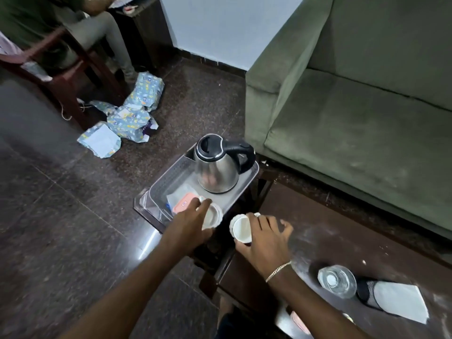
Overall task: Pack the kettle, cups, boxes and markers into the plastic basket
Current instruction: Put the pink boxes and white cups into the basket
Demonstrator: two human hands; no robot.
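Observation:
A clear plastic basket [171, 174] stands on a low stool beside the table. A steel kettle [217, 165] with a black lid and handle stands upright in its far end. In its near end lie a pink box [182, 204] and a clear wrapped item. My left hand [190, 226] holds a white cup [213, 216] over the basket's near right corner. My right hand [264, 238] grips a second white cup [241, 228], tilted with its mouth toward me, just outside the basket above the table's edge.
A dark wooden table [330, 241] carries an upturned glass [337, 281] and a black-and-white cloth [393, 299]. A green sofa [354, 106] fills the right. Torn blue wrapping paper [129, 116] lies on the floor. A person [73, 25] sits on a chair at far left.

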